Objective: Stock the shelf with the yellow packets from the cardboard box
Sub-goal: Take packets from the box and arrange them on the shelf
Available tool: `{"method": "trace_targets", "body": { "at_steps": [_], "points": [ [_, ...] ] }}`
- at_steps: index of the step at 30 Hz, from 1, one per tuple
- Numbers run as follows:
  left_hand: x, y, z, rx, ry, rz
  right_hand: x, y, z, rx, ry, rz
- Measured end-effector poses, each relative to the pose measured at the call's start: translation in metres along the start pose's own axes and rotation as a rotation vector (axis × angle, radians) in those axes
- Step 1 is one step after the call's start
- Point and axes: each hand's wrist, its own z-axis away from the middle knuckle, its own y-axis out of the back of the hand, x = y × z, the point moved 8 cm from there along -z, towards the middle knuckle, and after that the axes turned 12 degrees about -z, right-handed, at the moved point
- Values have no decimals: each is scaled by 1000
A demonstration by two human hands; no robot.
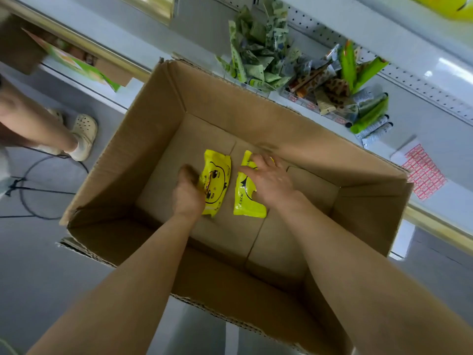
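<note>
A big open cardboard box (256,116) stands on the floor in front of the shelf (419,139). Two yellow packets lie on its bottom. My left hand (188,192) curls around the left edge of the left yellow packet (216,180), which shows a cartoon face. My right hand (268,176) lies on top of the right yellow packet (247,201), fingers spread over its upper half. Both forearms reach down into the box.
The white shelf behind the box holds a pile of green-white sachets (258,52), brown and green tubes (345,83) and a sheet of red labels (422,172). A person's legs in pale clogs (84,134) stand at left. A black cable (38,185) loops on the floor.
</note>
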Motion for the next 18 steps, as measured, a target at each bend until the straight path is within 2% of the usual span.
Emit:
{"method": "trace_targets", "body": {
  "at_steps": [2,3,5,7,10,12,15,18],
  "points": [
    [-5,-7,2,-76,32,14,16,5,6,-11,-166,-34],
    [-5,-4,6,-45,13,10,25,6,12,-23,-260,-65],
    [3,8,14,109,-98,23,37,5,26,-29,-392,-63],
    [19,18,20,221,-253,-17,45,0,39,-13,-445,-19],
    [40,1,16,152,-471,-460,51,-18,58,-21,-487,-207],
    [45,-11,10,71,-536,-723,48,-28,68,-57,-458,-308],
    [54,-7,5,50,-485,-875,45,-37,84,-18,-472,-342],
    [36,-9,11,-143,-295,-671,50,-55,105,11,-610,-447]
  ]
}}
